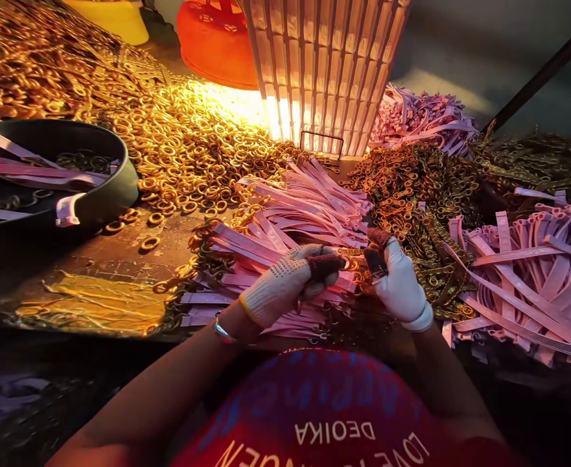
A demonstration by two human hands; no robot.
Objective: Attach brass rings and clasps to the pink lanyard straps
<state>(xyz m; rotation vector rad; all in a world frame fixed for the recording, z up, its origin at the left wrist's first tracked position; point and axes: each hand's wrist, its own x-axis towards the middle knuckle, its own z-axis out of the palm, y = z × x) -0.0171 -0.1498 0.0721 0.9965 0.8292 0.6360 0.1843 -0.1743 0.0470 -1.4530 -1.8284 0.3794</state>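
Note:
My left hand (295,282), in a dotted knit glove with dark fingertip covers, is closed in a pinch on a small brass ring (347,262). My right hand (399,282), in a white glove with dark covers on thumb and finger, is closed just to the right of it. A short brass chain (356,252) runs from the ring into the right fingertips; its far end is hidden. Beneath and beyond both hands lies a heap of pink straps (304,211) with brass fittings, their ends pointing several ways.
Loose brass rings (192,143) spread behind, left of a ribbed upright panel (324,71) and an orange lamp-like hood (217,45). A dark round pan (129,172) stands left. Brass wires (95,305) lie at the front edge. More brass links (411,185) and pink straps (552,259) pile right.

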